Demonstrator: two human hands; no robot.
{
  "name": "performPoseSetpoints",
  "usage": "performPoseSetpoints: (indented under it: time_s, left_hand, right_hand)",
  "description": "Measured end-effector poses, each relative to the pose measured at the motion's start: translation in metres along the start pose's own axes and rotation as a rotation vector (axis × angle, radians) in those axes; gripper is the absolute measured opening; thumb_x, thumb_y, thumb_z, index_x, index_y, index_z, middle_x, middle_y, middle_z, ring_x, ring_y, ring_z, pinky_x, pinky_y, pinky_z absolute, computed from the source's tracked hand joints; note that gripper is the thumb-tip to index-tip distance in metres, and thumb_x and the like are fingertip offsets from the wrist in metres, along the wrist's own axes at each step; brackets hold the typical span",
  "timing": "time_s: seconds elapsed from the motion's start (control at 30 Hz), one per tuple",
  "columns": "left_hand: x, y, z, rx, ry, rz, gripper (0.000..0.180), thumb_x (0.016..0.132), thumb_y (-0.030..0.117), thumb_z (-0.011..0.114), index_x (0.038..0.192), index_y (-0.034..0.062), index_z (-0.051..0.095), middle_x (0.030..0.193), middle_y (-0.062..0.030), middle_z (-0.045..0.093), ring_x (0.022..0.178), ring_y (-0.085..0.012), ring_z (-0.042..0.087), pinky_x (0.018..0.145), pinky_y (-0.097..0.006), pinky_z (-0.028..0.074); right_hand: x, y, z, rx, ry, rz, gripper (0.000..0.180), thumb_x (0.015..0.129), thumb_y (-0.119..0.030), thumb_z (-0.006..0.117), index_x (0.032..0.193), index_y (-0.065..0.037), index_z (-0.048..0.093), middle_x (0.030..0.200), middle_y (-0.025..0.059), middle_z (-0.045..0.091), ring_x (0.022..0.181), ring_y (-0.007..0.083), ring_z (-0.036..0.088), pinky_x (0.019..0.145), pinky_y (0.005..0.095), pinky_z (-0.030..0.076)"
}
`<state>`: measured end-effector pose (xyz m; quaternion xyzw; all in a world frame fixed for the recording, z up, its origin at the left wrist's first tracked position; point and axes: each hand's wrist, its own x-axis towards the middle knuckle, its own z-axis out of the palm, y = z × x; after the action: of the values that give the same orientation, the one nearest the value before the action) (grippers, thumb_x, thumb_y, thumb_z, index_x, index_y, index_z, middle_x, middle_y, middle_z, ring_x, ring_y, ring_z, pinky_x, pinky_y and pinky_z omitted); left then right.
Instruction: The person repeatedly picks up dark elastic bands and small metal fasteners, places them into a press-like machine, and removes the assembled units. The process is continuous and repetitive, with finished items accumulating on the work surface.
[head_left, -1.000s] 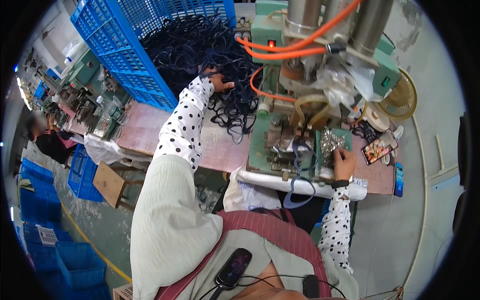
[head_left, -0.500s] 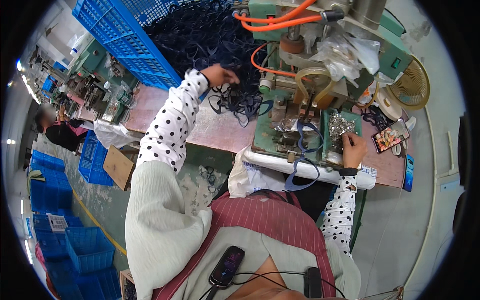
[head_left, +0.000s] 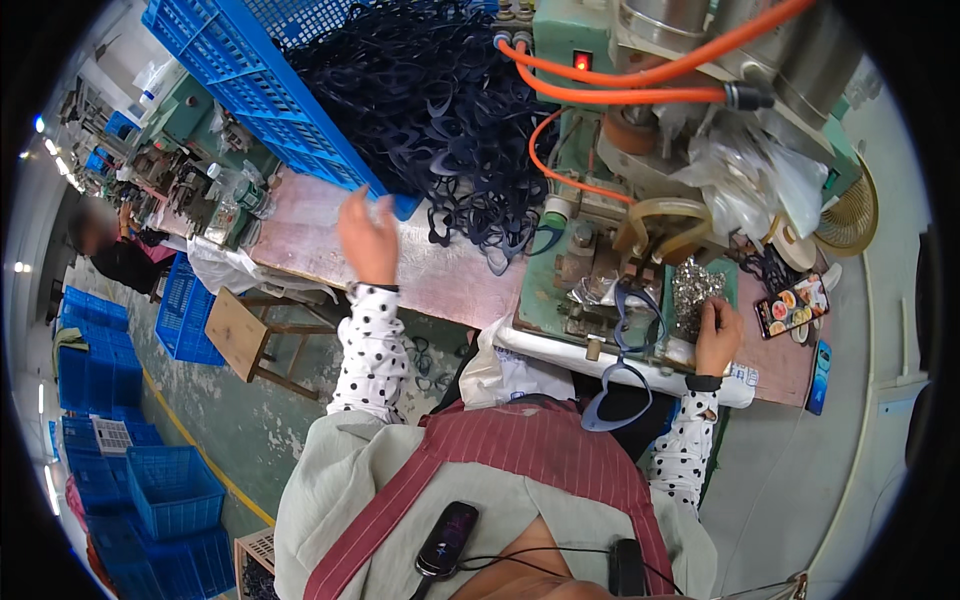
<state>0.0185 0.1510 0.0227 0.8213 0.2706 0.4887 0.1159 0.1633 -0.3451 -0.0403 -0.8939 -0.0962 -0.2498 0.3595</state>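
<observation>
My left hand is over the tabletop beside the blue crate's near corner, fingers apart, holding nothing I can see. At the right, my right hand has its thumb and fingers pinched together at the edge of a green tray of small shiny metal parts; what is between the fingertips is hidden. To the left of that hand, a dark blue looped strap-like piece hangs from the front of the green press machine. A heap of similar dark blue pieces spills from the crate onto the table.
The tall blue plastic crate stands at the back left. Orange air hoses cross the machine top. A phone and a fan are at the right. A wooden stool and stacked blue crates stand at the left; someone sits beyond.
My left hand has drawn back from the heap, toward me and left, over the table. My right hand stays at the tray of metal parts. The view has shifted somewhat.
</observation>
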Motion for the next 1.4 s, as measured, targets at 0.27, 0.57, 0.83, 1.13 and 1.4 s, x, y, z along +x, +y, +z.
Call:
performPoseSetpoints:
  time_s: [0.27, 0.57, 0.83, 1.13, 1.4]
  left_hand:
    - [0.014, 0.049, 0.125, 0.261, -0.523, 0.193, 0.09, 0.065, 0.067, 0.071, 0.144, 0.0453, 0.033, 0.159, -0.0127, 0.007, 0.143, -0.0474, 0.001, 0.088, -0.086, 0.016]
    - [0.073, 0.002, 0.175, 0.156, -0.545, 0.164, 0.088, 0.065, 0.062, 0.074, 0.142, 0.0487, 0.033, 0.159, -0.0062, 0.007, 0.146, -0.0359, 0.001, 0.093, -0.083, 0.016]
    - [0.021, 0.026, 0.134, 0.19, -0.78, 0.288, 0.089, 0.066, 0.042, 0.08, 0.142, 0.0439, 0.033, 0.145, -0.0057, 0.037, 0.138, -0.0476, 0.02, 0.098, -0.075, 0.029]
    - [0.006, -0.004, 0.071, -0.023, -0.538, 0.518, 0.039, 0.076, 0.025, 0.076, 0.113, 0.0186, 0.069, 0.137, -0.0164, 0.05, 0.117, -0.0364, 0.054, 0.095, -0.04, 0.045]
    - [-0.045, 0.03, 0.085, 0.125, -0.316, 0.172, 0.029, 0.086, 0.036, 0.065, 0.084, 0.0073, 0.072, 0.079, -0.0142, 0.064, 0.078, -0.0335, 0.061, 0.068, -0.044, 0.049]
  right_hand:
    - [-0.003, 0.001, -0.003, -0.066, -0.025, -0.001, 0.015, 0.084, -0.019, 0.066, 0.093, -0.008, 0.07, 0.089, 0.0138, 0.061, 0.089, 0.0319, 0.056, 0.08, 0.0418, 0.042]
    - [-0.003, -0.006, -0.005, -0.035, -0.033, 0.049, 0.012, 0.082, -0.017, 0.068, 0.088, -0.008, 0.07, 0.084, 0.0099, 0.062, 0.085, 0.0278, 0.056, 0.08, 0.0392, 0.041]
    - [0.0, -0.007, -0.004, -0.121, -0.018, 0.01, 0.01, 0.081, -0.016, 0.067, 0.087, -0.01, 0.069, 0.083, 0.0108, 0.063, 0.087, 0.0303, 0.057, 0.078, 0.0428, 0.043]
    - [-0.001, -0.003, -0.002, -0.104, 0.014, -0.031, 0.013, 0.086, -0.02, 0.062, 0.091, -0.009, 0.069, 0.084, 0.0117, 0.064, 0.087, 0.0313, 0.058, 0.078, 0.0427, 0.044]
    - [0.001, 0.008, 0.004, -0.112, 0.043, -0.044, 0.013, 0.088, -0.019, 0.061, 0.093, -0.008, 0.066, 0.087, 0.0116, 0.066, 0.085, 0.0331, 0.06, 0.078, 0.0439, 0.045]
